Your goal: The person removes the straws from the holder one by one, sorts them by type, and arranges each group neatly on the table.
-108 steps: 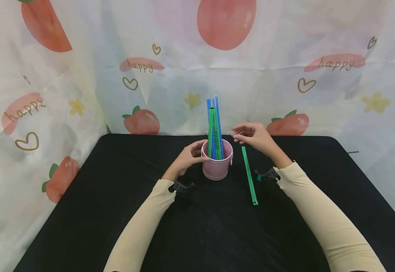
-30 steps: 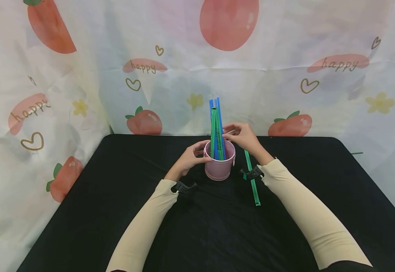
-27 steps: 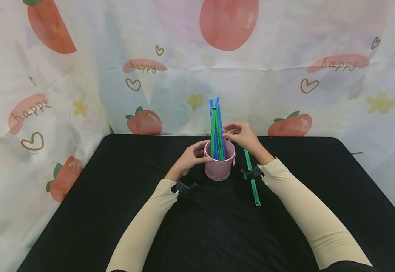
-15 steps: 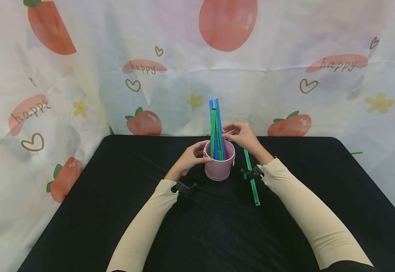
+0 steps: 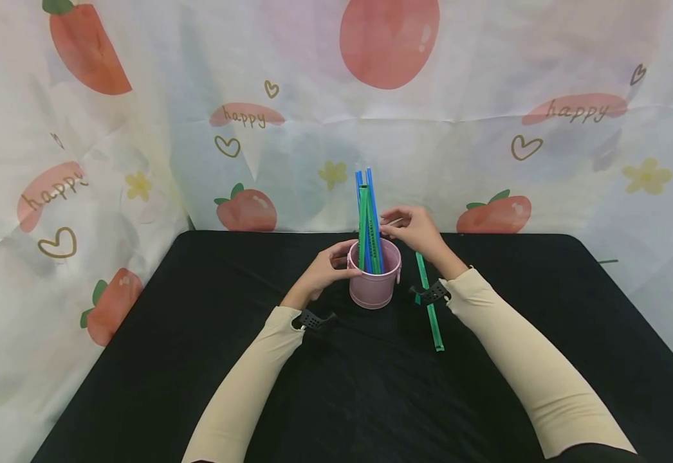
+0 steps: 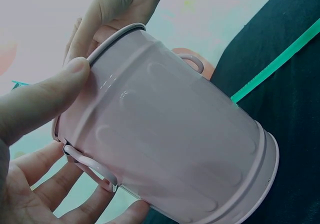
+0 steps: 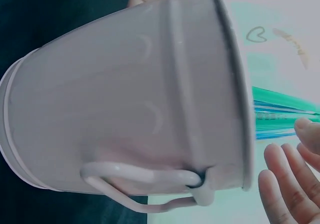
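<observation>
A pink bucket (image 5: 371, 292) with small side handles stands upright on the black table. Several long, thin sticks, apparently wrapped straws, stand in it: green ones (image 5: 368, 238) in front, blue ones (image 5: 373, 206) behind. My left hand (image 5: 323, 269) grips the bucket's left side, thumb at the rim in the left wrist view and fingers around the far side by a handle. Just right of the blue straws, my right hand (image 5: 412, 230) has its fingers apart and loosely bent; the thumb tip (image 7: 307, 129) is at the straws, contact unclear. Another green straw (image 5: 435, 328) lies beneath my right wrist.
The black table (image 5: 290, 386) runs back to a printed curtain (image 5: 302, 64) with fruit and "happy" lettering. Black bands (image 5: 432, 294) are on both wrists, and beige sleeves (image 5: 516, 347) cover the arms.
Since the oldest frame, my right hand has moved left to the straws and its wrist now covers part of the loose green straw. Lately the blue tops have tilted slightly left. My left hand stays put.
</observation>
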{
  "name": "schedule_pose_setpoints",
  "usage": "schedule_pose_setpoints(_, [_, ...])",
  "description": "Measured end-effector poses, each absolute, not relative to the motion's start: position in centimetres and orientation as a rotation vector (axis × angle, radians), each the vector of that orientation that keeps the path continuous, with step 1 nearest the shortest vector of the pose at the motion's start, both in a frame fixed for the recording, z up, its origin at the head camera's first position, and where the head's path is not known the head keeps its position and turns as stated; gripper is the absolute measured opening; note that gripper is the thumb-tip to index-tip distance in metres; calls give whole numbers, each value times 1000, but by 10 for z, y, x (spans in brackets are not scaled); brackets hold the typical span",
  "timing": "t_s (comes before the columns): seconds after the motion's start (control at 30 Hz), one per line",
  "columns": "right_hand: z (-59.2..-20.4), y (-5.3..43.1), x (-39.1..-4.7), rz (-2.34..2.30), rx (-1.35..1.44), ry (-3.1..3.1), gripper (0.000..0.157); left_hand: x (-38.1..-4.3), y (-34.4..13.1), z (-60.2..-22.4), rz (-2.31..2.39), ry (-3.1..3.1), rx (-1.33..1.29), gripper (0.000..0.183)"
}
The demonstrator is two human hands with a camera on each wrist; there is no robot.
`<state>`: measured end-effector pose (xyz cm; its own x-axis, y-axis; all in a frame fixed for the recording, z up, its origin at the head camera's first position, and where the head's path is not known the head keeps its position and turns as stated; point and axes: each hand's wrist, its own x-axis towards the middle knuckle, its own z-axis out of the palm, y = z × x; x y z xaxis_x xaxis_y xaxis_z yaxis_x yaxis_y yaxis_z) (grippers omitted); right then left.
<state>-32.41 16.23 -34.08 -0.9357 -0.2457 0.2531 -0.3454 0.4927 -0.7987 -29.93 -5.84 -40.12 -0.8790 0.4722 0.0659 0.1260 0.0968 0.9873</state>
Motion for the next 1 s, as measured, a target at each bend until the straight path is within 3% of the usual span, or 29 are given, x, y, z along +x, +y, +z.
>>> schedule_pose_setpoints(1.0, [-338,141,-325,1366,605,-2645,27,-301,-59,-402,1834,2118,594,65])
